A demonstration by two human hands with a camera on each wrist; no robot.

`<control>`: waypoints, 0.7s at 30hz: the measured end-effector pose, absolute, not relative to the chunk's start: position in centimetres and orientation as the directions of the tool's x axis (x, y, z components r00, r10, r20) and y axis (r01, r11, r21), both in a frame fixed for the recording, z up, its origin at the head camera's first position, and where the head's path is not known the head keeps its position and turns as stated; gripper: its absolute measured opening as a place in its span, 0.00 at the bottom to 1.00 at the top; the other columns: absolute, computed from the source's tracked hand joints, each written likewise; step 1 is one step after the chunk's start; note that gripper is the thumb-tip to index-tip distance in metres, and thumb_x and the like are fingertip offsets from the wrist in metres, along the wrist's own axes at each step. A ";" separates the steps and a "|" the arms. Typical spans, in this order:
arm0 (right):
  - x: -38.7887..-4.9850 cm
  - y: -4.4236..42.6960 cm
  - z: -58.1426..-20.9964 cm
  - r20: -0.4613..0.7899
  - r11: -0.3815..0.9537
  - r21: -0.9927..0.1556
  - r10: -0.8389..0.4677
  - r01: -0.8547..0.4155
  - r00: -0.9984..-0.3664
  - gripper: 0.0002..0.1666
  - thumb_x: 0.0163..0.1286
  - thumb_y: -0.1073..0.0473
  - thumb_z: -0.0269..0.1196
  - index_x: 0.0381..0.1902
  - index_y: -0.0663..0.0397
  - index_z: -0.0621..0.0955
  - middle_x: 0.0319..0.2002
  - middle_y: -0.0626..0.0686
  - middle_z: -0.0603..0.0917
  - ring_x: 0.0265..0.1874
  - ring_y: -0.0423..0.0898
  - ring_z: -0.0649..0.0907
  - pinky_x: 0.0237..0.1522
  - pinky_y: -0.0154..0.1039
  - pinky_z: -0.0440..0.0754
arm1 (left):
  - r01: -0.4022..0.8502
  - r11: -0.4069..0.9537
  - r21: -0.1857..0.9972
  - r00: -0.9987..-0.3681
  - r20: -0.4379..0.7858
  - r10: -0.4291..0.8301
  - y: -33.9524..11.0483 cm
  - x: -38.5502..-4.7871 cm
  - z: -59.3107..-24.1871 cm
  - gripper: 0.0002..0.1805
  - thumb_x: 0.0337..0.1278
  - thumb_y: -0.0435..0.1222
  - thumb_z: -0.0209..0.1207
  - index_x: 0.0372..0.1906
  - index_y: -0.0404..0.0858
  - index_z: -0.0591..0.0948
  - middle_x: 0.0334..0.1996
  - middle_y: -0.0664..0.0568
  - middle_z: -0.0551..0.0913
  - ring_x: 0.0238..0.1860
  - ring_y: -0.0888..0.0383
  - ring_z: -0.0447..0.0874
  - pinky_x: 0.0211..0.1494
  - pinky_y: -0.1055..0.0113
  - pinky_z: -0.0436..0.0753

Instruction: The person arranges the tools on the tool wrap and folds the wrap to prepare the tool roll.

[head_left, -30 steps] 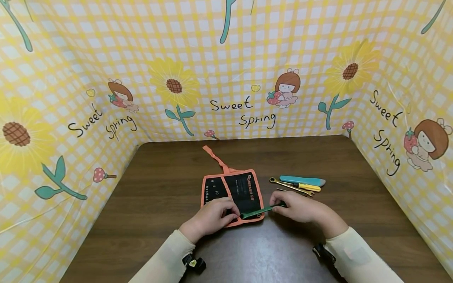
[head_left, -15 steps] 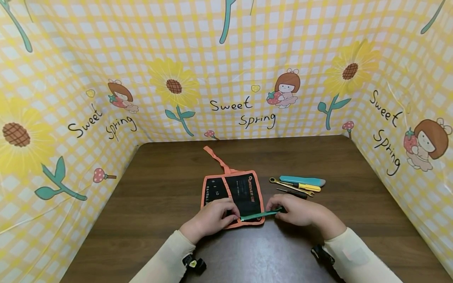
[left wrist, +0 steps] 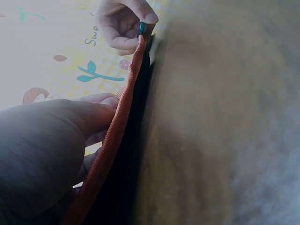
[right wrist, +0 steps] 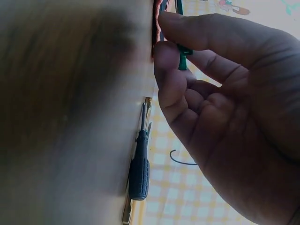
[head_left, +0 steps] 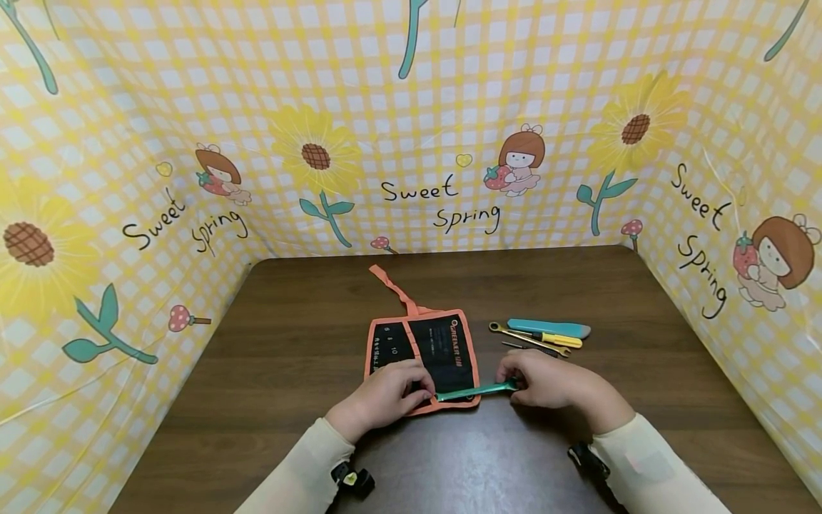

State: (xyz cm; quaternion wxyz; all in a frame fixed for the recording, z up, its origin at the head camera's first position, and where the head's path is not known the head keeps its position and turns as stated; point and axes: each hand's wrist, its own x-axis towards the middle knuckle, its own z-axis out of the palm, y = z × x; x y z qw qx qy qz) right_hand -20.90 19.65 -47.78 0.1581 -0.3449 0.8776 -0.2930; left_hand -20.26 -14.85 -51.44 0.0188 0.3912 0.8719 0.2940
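From the head view I watched both hands at work over the black pouch (head_left: pixel 446 350), which lay flat on the surface (head_left: pixel 308 307), its orange tie (head_left: pixel 392 288) trailing off the far side. The left hand (head_left: pixel 382 391) had thumb and fingers bent at the orange trim, pinching the cloth as best I could judge. The right hand (head_left: pixel 549 378) gripped one end of the green tool (head_left: pixel 477 390) between thumb and fingers. The step looked like lining that tool up with the middle strip; whether in or out, I couldn't tell. To my eye, the next move called for steady cloth and a level tool. Slim, straight and glossy, the tool crossed the pouch's near right corner, its far tip just beside the left fingertips. A screwdriver (right wrist: pixel 139 171) lay near the right hand.
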 end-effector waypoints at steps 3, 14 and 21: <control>-20.9 19.8 -47.9 -0.068 0.598 -0.606 -0.696 -0.525 -0.714 0.15 0.61 0.68 0.75 0.40 0.45 0.84 0.39 0.45 0.78 0.35 0.41 0.76 0.39 0.38 0.78 | 0.670 0.521 0.528 -0.694 0.198 0.692 -14.9 -20.2 -51.4 0.05 0.72 0.41 0.66 0.40 0.58 0.84 0.40 0.69 0.80 0.35 0.68 0.76 0.39 0.70 0.79; -21.0 19.5 -47.6 -0.069 0.597 -0.597 -0.704 -0.536 -0.707 0.12 0.64 0.65 0.76 0.42 0.45 0.87 0.40 0.44 0.78 0.35 0.43 0.80 0.38 0.36 0.80 | 0.690 0.523 0.501 -0.684 0.214 0.697 -14.9 -20.4 -51.4 0.05 0.72 0.41 0.66 0.40 0.58 0.84 0.40 0.70 0.79 0.35 0.69 0.76 0.39 0.72 0.79; -20.7 19.2 -47.6 -0.078 0.594 -0.610 -0.704 -0.525 -0.706 0.11 0.64 0.64 0.76 0.41 0.44 0.87 0.39 0.44 0.78 0.30 0.38 0.78 0.35 0.36 0.80 | 0.684 0.519 0.513 -0.685 0.208 0.698 -14.9 -20.2 -51.3 0.05 0.73 0.41 0.66 0.40 0.58 0.84 0.40 0.69 0.79 0.35 0.70 0.75 0.39 0.72 0.79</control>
